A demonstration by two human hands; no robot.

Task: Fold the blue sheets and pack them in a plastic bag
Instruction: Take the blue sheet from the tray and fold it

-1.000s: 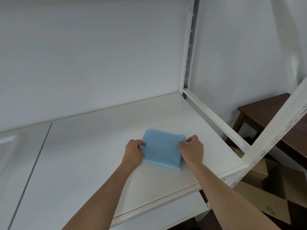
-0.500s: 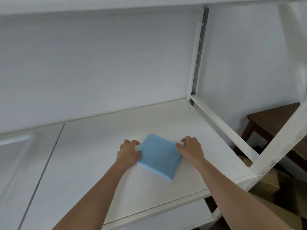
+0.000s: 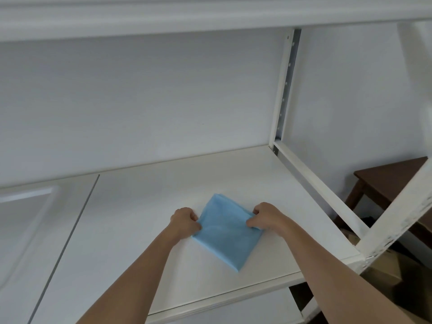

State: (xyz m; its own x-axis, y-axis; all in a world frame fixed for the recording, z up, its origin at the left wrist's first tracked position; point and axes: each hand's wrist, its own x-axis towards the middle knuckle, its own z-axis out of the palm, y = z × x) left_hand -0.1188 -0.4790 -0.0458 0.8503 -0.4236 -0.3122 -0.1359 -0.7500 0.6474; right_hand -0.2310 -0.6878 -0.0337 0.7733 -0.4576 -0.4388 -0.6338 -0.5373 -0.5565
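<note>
A folded blue sheet (image 3: 225, 232) lies as a small square pad on the white shelf board (image 3: 163, 195), turned so one corner points toward me. My left hand (image 3: 185, 222) grips its left edge with curled fingers. My right hand (image 3: 266, 217) pinches its right corner, and the fabric bunches slightly under the thumb. No plastic bag is in view.
White shelf uprights (image 3: 284, 90) and a side rail (image 3: 318, 185) bound the board on the right. Another shelf (image 3: 210, 15) runs overhead. A dark wooden table (image 3: 392, 181) and cardboard boxes (image 3: 385, 270) stand beyond the frame at right. A seam (image 3: 67, 239) splits the board at left.
The blue sheet has turned clockwise into a diamond-like position. Both hands have gone from resting at its sides to gripping its edges. My view has tilted up, showing the shelf above.
</note>
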